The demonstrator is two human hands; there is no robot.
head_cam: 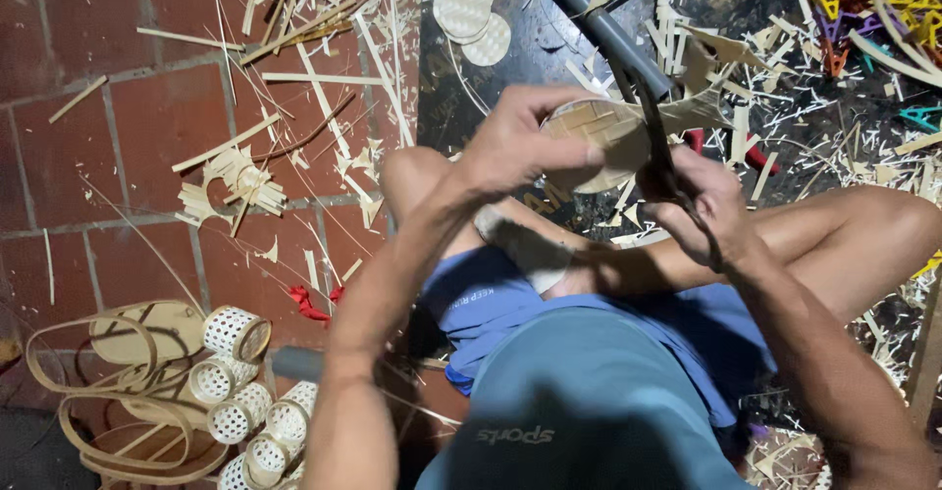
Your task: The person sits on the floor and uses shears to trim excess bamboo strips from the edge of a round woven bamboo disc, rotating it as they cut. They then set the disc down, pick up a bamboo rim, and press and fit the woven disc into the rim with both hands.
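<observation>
**Operator:** Report hand states, starting nearest the camera.

**Technician:** The left hand (515, 147) has its grip closed over the top rim of a small round woven bamboo basket (601, 137), fingers curled across the near edge. The right hand (702, 206) has its grip closed around a dark curved blade tool (655, 132), whose tip lies against the basket's right side. The basket is held in the air above the person's knees, not resting on the floor.

**Operator:** Handling properties of the basket?

**Technician:** Judged light and thin-walled. The woven strips should flex under pressure and could crack or splay if squeezed hard. The surface looks dry and matte, so slip is unlikely. The rim looks like the stiffest part; take hold there, as the left hand does, with fingers spread rather than pinching the weave.

**Operator:** Surroundings, moving outward?

**Technician:** At lower left, a cluster of small white perforated cylinders (235, 333) lies beside looped bamboo bands (93, 362). Bamboo offcuts (235, 181) are scattered over the red brick floor (147, 117). Further off, flat woven discs (471, 9) are stacked near a grey pipe (599, 19). Coloured strips (883, 4) are heaped at the far right.
</observation>
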